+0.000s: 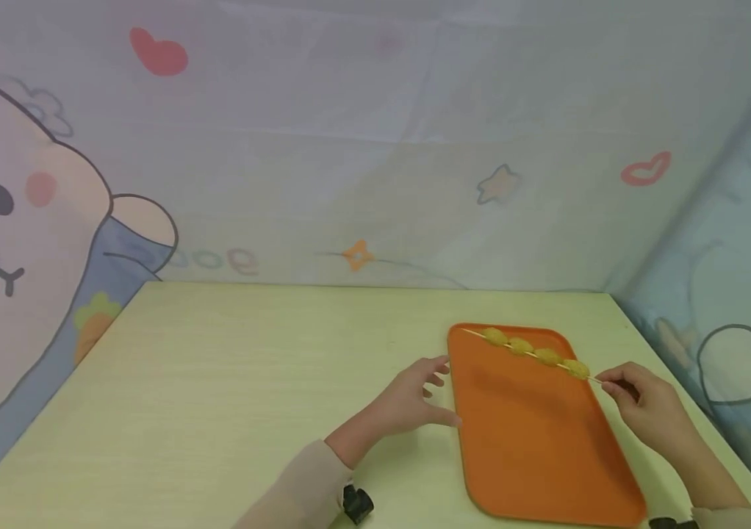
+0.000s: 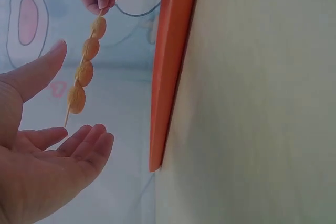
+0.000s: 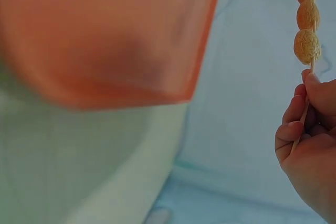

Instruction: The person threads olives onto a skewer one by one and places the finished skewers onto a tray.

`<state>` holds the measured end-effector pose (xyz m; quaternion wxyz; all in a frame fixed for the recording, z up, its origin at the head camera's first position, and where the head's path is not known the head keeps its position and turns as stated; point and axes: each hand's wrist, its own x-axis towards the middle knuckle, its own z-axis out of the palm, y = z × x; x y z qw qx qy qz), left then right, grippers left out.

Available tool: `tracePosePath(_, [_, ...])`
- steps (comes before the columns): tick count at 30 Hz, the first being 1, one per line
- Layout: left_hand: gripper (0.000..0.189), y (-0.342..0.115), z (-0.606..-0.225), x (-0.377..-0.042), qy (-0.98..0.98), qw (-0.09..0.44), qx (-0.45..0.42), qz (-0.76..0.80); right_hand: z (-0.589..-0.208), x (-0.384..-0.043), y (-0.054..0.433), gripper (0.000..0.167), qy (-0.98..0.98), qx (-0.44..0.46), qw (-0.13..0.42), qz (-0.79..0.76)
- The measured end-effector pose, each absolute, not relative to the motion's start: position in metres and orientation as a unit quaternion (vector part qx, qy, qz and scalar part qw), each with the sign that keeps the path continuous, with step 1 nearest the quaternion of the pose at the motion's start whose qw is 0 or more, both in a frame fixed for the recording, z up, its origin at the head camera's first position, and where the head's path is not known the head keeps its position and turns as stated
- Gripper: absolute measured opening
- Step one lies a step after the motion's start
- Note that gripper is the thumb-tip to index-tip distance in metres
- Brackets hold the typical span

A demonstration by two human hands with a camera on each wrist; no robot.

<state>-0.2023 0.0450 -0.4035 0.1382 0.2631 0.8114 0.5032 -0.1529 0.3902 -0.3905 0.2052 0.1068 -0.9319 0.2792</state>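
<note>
In the head view a skewer [image 1: 548, 356] threaded with several yellow-brown balls slants over the far part of an orange tray [image 1: 534, 441]. My right hand [image 1: 653, 408] pinches its bare stick end between thumb and fingers; the right wrist view shows the stick [image 3: 312, 66] running down into the curled fingers. Held up in the air, the skewer casts a shadow on the tray. At the tray's left edge is my left hand [image 1: 411, 400], thumb and fingers spread and holding nothing. From the left wrist, the skewer's pointed end overlaps the fingers of that hand [image 2: 58, 166].
The tray lies on the right part of a pale yellow-green table [image 1: 217, 397]. Behind the table hangs a cloth backdrop [image 1: 322, 169] with cartoon prints, and another printed cloth [image 1: 746, 242] borders the right side. Dark wrist cameras [image 1: 357, 504] sit at the sleeves.
</note>
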Motion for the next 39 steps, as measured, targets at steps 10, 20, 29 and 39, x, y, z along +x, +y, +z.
tracePosePath(10, [0.092, 0.067, -0.424, -0.208, 0.836, 0.177, 0.276, 0.44, -0.415, -0.168, 0.419, 0.016, -0.956, 0.045, 0.07, 0.282])
tracePosePath(20, [0.093, 0.077, -0.427, -0.21, 0.859, 0.177, 0.283, 0.389, -0.427, -0.179, 0.43, 0.015, -0.963, 0.037, 0.022, 0.267])
tracePosePath(29, [0.088, 0.079, -0.429, -0.211, 0.874, 0.196, 0.251, 0.366, -0.43, -0.184, 0.431, 0.016, -0.959, 0.037, -0.015, 0.281])
tracePosePath(39, [0.089, 0.081, -0.434, -0.216, 0.87, 0.202, 0.262, 0.366, -0.431, -0.185, 0.433, 0.017, -0.956, 0.036, -0.035, 0.289])
